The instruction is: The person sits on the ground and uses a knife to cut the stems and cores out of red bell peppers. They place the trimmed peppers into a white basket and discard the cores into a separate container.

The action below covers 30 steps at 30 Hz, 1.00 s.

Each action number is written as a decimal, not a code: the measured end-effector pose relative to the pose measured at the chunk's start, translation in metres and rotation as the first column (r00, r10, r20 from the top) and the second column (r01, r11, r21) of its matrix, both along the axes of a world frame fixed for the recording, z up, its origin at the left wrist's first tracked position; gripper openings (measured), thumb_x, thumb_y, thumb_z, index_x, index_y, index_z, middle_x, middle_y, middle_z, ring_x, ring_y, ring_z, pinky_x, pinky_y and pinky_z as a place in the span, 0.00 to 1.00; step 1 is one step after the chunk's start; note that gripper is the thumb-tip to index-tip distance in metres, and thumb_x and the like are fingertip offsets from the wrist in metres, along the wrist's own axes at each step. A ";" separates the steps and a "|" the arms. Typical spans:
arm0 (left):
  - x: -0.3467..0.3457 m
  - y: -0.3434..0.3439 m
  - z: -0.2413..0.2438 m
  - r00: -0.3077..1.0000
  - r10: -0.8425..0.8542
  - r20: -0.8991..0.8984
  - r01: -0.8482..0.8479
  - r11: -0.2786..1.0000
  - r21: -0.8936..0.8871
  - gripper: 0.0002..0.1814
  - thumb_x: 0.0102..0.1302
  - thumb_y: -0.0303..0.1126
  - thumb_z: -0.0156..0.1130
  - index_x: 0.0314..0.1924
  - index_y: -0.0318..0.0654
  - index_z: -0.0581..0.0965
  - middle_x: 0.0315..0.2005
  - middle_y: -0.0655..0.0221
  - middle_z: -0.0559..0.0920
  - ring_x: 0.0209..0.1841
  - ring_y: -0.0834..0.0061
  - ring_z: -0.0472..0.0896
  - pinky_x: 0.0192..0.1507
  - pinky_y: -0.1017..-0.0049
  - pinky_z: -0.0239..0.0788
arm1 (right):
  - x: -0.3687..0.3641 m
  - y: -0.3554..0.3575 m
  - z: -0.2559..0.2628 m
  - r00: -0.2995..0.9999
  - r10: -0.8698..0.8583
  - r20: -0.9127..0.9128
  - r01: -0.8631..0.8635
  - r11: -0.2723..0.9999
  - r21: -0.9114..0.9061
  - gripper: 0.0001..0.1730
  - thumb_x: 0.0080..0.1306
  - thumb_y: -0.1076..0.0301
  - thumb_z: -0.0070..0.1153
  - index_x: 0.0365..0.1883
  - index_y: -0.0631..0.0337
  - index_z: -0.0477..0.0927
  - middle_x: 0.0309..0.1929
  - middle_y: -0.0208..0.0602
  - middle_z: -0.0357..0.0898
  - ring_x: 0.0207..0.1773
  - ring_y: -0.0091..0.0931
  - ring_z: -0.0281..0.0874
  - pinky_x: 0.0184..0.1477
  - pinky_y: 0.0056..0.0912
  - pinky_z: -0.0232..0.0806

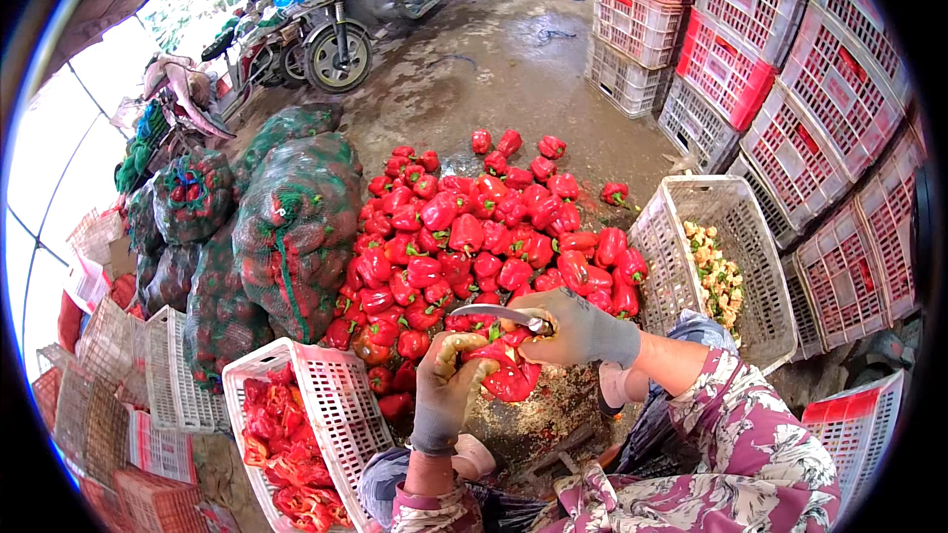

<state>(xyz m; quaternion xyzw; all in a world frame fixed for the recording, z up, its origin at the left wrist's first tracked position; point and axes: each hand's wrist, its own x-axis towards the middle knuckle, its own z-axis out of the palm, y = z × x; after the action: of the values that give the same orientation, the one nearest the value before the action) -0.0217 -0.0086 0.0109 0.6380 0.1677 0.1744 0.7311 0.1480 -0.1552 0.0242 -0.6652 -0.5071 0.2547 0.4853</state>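
Note:
My left hand (447, 389), in a soiled work glove, grips an opened red bell pepper (511, 374) in front of my knees. Gloved too, my right hand (574, 327) is closed around a knife whose curved blade (487, 310) points left above the pepper. The right fingers also touch the pepper's upper edge. Beyond both hands spreads a large heap of whole red bell peppers (466, 233) on the floor. Cut red pepper pieces (285, 444) lie in a white plastic crate (337, 400) at my left. Pale pepper cores with green stems (712, 270) sit in another crate (766, 274) at my right.
Green mesh sacks of peppers (296, 229) stand left of the heap. Stacked plastic crates (733, 37) line the right side, and more crates (181, 370) stand at left. A motorcycle (337, 52) is parked at the back. Seeds (533, 414) litter the floor between my feet.

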 end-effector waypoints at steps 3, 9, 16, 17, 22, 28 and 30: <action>-0.002 0.002 0.007 1.000 -0.029 -0.002 0.029 1.000 -0.002 0.12 0.64 0.13 0.59 0.48 0.30 0.77 0.41 0.70 0.78 0.42 0.80 0.80 0.46 0.77 0.76 | -0.002 -0.001 -0.001 0.991 -0.038 -0.127 0.041 0.999 0.028 0.14 0.60 0.70 0.59 0.45 0.60 0.80 0.27 0.31 0.79 0.30 0.19 0.76 0.33 0.28 0.69; -0.004 0.007 -0.009 0.997 0.002 0.082 -0.001 1.000 -0.019 0.12 0.66 0.14 0.59 0.48 0.31 0.76 0.40 0.70 0.79 0.41 0.80 0.81 0.49 0.78 0.74 | -0.006 0.000 0.017 0.859 -0.116 -0.499 0.052 0.989 -0.141 0.14 0.62 0.71 0.60 0.46 0.62 0.81 0.25 0.25 0.78 0.24 0.14 0.72 0.26 0.22 0.65; -0.002 0.010 -0.018 0.955 0.209 0.210 -0.104 0.901 -0.422 0.10 0.69 0.19 0.59 0.49 0.34 0.76 0.36 0.72 0.80 0.36 0.85 0.77 0.43 0.83 0.69 | -0.004 0.007 0.004 0.690 -0.230 -0.686 0.241 0.967 -0.081 0.14 0.60 0.79 0.59 0.45 0.64 0.80 0.28 0.28 0.81 0.21 0.15 0.72 0.22 0.20 0.64; -0.002 0.011 -0.021 0.946 0.243 0.214 -0.130 0.890 -0.436 0.10 0.70 0.20 0.59 0.49 0.34 0.76 0.36 0.72 0.81 0.36 0.85 0.77 0.43 0.84 0.69 | -0.005 0.008 0.005 0.691 -0.247 -0.680 0.276 0.959 -0.069 0.13 0.60 0.79 0.58 0.45 0.64 0.80 0.28 0.28 0.81 0.21 0.15 0.73 0.23 0.21 0.65; 0.009 0.006 -0.023 0.908 0.356 0.221 -0.211 0.845 -0.491 0.08 0.72 0.25 0.60 0.49 0.36 0.75 0.39 0.73 0.80 0.39 0.86 0.76 0.47 0.83 0.70 | -0.009 0.013 0.000 0.649 -0.245 -0.720 0.340 0.940 -0.013 0.13 0.61 0.79 0.58 0.46 0.65 0.79 0.29 0.30 0.80 0.23 0.16 0.73 0.24 0.21 0.65; 0.010 0.020 -0.025 0.813 0.535 0.232 -0.314 0.737 -0.598 0.06 0.74 0.28 0.59 0.47 0.44 0.72 0.40 0.73 0.79 0.44 0.81 0.78 0.52 0.71 0.75 | -0.020 0.014 0.009 0.673 -0.300 -0.676 0.443 0.895 0.044 0.13 0.61 0.79 0.57 0.45 0.65 0.77 0.28 0.31 0.79 0.21 0.17 0.72 0.22 0.23 0.66; 0.005 0.030 -0.030 0.773 0.604 0.194 -0.383 0.688 -0.616 0.06 0.74 0.27 0.58 0.47 0.43 0.71 0.41 0.72 0.79 0.44 0.78 0.79 0.48 0.71 0.78 | -0.021 0.019 0.009 0.635 -0.260 -0.728 0.456 0.886 0.082 0.12 0.62 0.79 0.56 0.45 0.64 0.76 0.27 0.32 0.78 0.20 0.18 0.73 0.21 0.25 0.68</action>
<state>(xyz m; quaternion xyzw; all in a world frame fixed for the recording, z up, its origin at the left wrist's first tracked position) -0.0170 0.0216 -0.0187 0.2854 0.2328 0.4344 0.8220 0.1267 -0.1362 0.0327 -0.5373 -0.1707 0.3162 0.7630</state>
